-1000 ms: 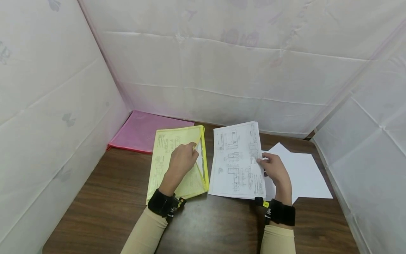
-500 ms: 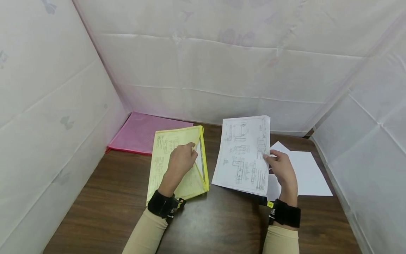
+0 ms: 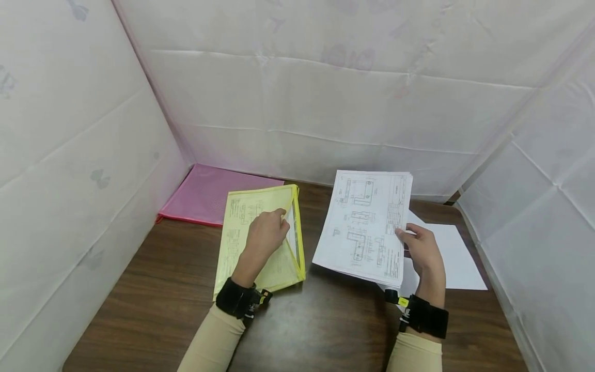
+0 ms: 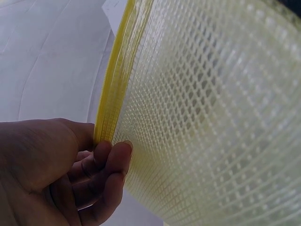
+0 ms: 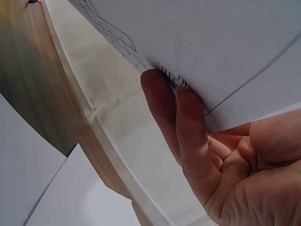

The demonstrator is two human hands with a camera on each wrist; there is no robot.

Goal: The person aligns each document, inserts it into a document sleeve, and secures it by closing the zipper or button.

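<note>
Left hand (image 3: 265, 235) pinches yellow mesh pouch (image 3: 251, 243) rim; right hand (image 3: 420, 250) pinches printed paper sheaf (image 3: 364, 225). Weave visible only at left wrist.

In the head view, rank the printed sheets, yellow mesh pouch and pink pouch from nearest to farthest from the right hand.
1. Printed sheets: held in the right hand.
2. Yellow mesh pouch: to the left, held by the left hand.
3. Pink pouch: far left, by the wall.

bare table (image 3: 325, 330) lies open at 6 o'clock, while white sheeting walls (image 3: 325, 103) block 9, 12 and 3 o'clock
</note>
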